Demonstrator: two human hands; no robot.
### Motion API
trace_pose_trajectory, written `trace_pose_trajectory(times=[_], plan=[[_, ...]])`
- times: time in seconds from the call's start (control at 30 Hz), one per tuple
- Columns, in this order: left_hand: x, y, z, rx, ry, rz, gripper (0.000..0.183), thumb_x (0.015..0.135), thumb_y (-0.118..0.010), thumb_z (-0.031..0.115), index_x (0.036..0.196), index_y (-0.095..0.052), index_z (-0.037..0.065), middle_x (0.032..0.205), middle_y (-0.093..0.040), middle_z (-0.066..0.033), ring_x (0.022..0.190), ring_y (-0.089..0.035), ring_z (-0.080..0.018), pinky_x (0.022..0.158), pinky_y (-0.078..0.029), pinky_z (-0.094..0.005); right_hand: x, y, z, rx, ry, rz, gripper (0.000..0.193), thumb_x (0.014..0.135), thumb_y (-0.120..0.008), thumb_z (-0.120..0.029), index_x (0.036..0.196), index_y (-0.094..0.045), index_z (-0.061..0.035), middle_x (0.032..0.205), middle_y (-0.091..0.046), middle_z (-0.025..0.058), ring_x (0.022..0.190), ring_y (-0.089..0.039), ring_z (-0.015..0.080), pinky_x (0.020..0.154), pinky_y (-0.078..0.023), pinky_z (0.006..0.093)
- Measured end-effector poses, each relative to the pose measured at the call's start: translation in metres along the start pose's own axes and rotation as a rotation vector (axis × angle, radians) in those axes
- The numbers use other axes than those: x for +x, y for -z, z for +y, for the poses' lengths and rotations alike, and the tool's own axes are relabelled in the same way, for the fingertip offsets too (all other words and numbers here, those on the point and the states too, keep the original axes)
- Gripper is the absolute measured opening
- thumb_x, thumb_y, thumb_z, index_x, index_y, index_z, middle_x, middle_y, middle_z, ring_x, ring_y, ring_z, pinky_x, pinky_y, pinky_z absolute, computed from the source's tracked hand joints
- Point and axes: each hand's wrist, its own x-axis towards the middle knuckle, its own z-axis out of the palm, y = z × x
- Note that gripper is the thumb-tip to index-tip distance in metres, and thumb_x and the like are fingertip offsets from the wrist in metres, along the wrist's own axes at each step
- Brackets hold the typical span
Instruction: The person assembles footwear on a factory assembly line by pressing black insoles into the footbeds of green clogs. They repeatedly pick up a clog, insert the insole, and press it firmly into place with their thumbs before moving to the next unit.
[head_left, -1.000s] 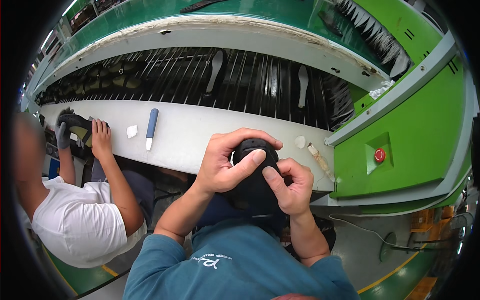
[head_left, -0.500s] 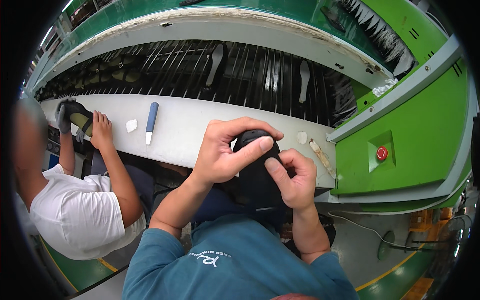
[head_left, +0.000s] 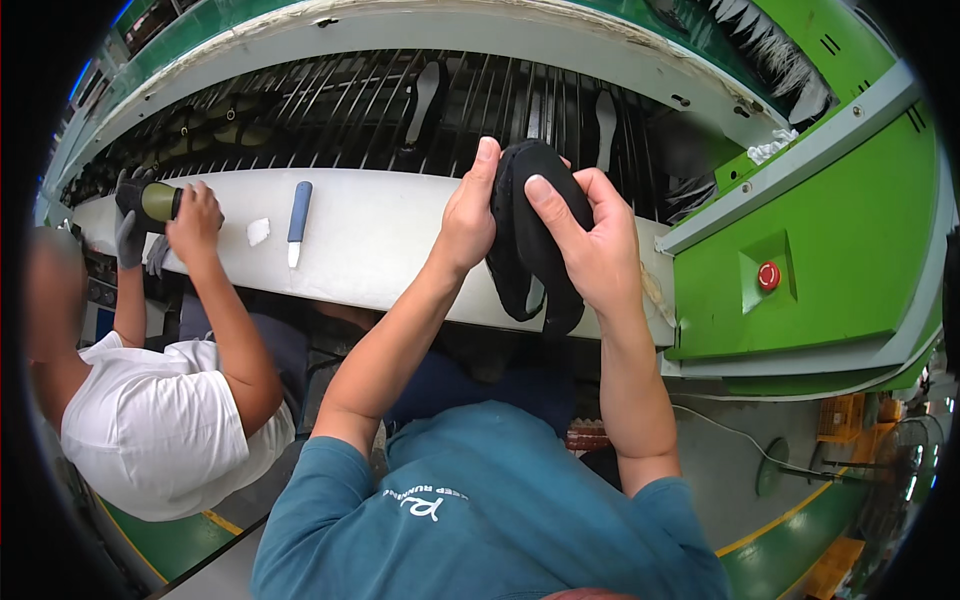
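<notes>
Note blue-handled knife (head_left: 299, 222) and white scrap (head_left: 258, 231) on white ledge (head_left: 370, 225), rod bed (head_left: 350, 115) beyond it, green housing (head_left: 830, 310) to its right. Find black shoe (head_left: 530, 215) above the ledge's right part, masking it; rounded end pointing away, long axis crossing the ledge. See left hand (head_left: 469, 215) and right hand (head_left: 598, 235) partly closed, gripping the shoe's sides. Note white lettering (head_left: 425, 503) on teal shirt (head_left: 510, 465), nearer than the ledge.
</notes>
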Motion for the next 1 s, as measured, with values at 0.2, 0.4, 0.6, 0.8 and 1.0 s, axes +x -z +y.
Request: trace_pose_trajectory(times=[0.2, 0.4, 0.6, 0.8, 1.0], plan=[[0.008, 0.001, -0.007, -0.011, -0.031, 0.118, 0.074, 0.123, -0.025, 0.053, 0.123, -0.073, -0.003, 0.111, -0.077, -0.0105, 0.103, -0.073, -0.0158, 0.095, -0.059, -0.0308, 0.014, -0.001, 0.003, -0.078, 0.009, 0.021, 0.051, 0.098, -0.088, -0.047, 0.095, -0.069, -0.0004, 0.081, -0.073, 0.0046, 0.071, -0.066, 0.0096, 0.065, -0.054, 0.0281], [0.016, 0.001, -0.008, 0.024, 0.001, 0.141, 0.073, 0.123, -0.025, 0.053, 0.12, -0.073, -0.002, 0.109, -0.076, -0.009, 0.101, -0.071, -0.0151, 0.093, -0.057, -0.03, 0.024, -0.002, 0.002, -0.091, -0.012, 0.049, 0.047, 0.096, -0.09, -0.043, 0.092, -0.069, -0.0007, 0.081, -0.072, 0.0035, 0.071, -0.065, 0.0085, 0.064, -0.053, 0.0282], [0.02, -0.004, -0.011, 0.124, -0.021, 0.147, 0.071, 0.124, -0.024, 0.049, 0.112, -0.072, -0.001, 0.101, -0.073, -0.0071, 0.094, -0.066, -0.016, 0.091, -0.054, -0.0321, 0.026, 0.004, 0.005, 0.057, -0.078, 0.031, 0.041, 0.098, -0.089, -0.039, 0.091, -0.07, -0.0028, 0.079, -0.069, -0.0011, 0.067, -0.06, 0.0044, 0.061, -0.05, 0.0243], [0.026, -0.011, -0.018, 0.195, -0.031, 0.13, 0.069, 0.124, -0.026, 0.047, 0.107, -0.071, -0.004, 0.097, -0.072, -0.0112, 0.093, -0.066, -0.0224, 0.093, -0.053, -0.0362, 0.028, 0.02, 0.011, 0.08, -0.097, 0.015, 0.037, 0.101, -0.087, -0.036, 0.091, -0.07, -0.0046, 0.079, -0.068, -0.003, 0.067, -0.058, 0.0017, 0.059, -0.048, 0.0217], [0.032, -0.021, -0.023, 0.299, -0.072, 0.161, 0.069, 0.124, -0.029, 0.046, 0.1, -0.068, -0.006, 0.089, -0.069, -0.0172, 0.087, -0.064, -0.0299, 0.087, -0.052, -0.0421, 0.028, 0.027, 0.006, 0.043, -0.097, 0.059, 0.04, 0.1, -0.088, -0.037, 0.089, -0.068, -0.0045, 0.078, -0.066, -0.0033, 0.067, -0.056, 0.0021, 0.058, -0.047, 0.0226]])
